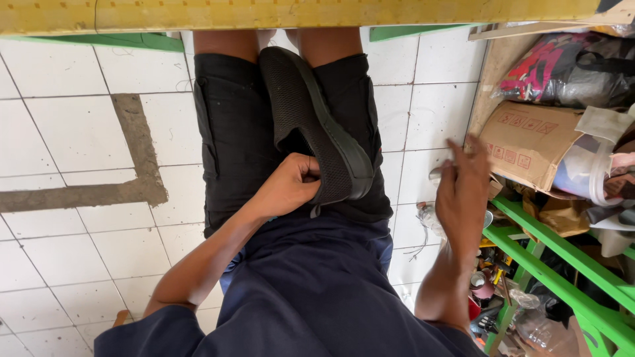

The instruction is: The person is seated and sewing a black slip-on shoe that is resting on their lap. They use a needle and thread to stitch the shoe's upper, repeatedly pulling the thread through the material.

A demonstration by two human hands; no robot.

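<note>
Left hand point(291, 185) clamped on black shoe's point(311, 119) heel, lap-borne; right hand point(463, 192) loose, empty.

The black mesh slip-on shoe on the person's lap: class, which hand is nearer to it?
Left. The left hand grips the black mesh slip-on shoe at its heel end, fingers tucked inside. The right hand is off to the shoe's right, apart from it, beside the brown cardboard box.

- Bright, even daylight; the white floor tiles point(79, 139) at left are almost glaring.
- Shadows are soft, darkest among the clutter at lower right.
- The right hand point(463, 192) is slightly blurred.
- Straight edges bow near the frame's top.
</note>
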